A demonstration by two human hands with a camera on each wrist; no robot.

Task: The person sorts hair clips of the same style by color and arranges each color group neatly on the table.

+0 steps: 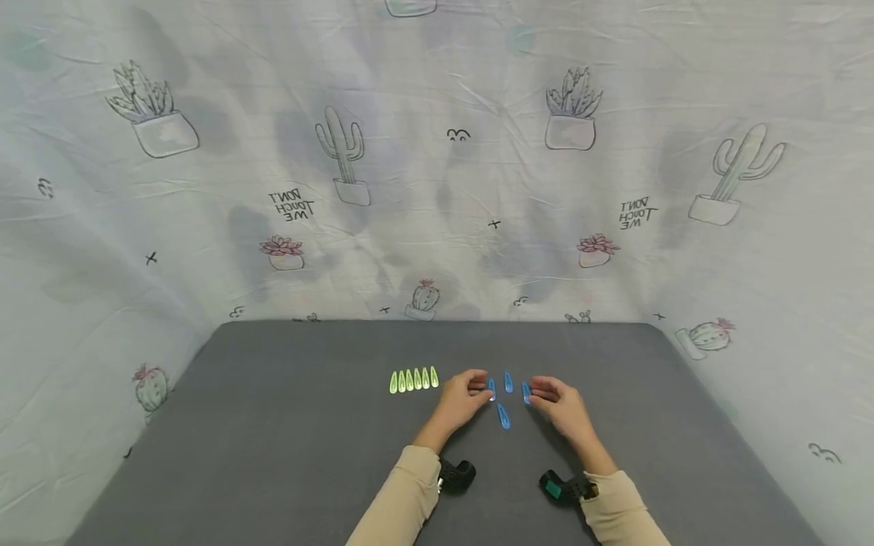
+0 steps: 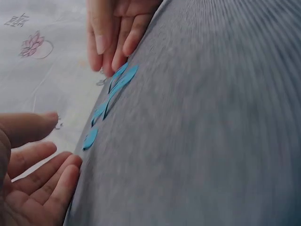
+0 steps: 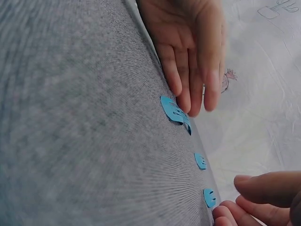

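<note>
Several blue snap hair clips lie apart on the grey table between the two hands. My left hand point(image 1: 459, 402) is beside the leftmost blue clip point(image 1: 492, 390), fingertips right at it. In the left wrist view its thumb point(image 2: 33, 127) stands away from relaxed fingers point(image 2: 44, 181), with nothing between them. My right hand point(image 1: 565, 409) has its fingertips close to the rightmost blue clip point(image 1: 526, 393); thumb and fingers are apart in the right wrist view. Another blue clip point(image 1: 508, 381) lies farther back between the hands, and one more blue clip point(image 1: 504, 416) lies nearer the body.
Left of the hands, several yellow-green hair clips point(image 1: 413, 379) form a neat side-by-side row on the grey table point(image 1: 287, 447). A pale cloth point(image 1: 437, 174) printed with cactus drawings hangs behind and at both sides. Each wrist wears a black camera mount point(image 1: 457, 476).
</note>
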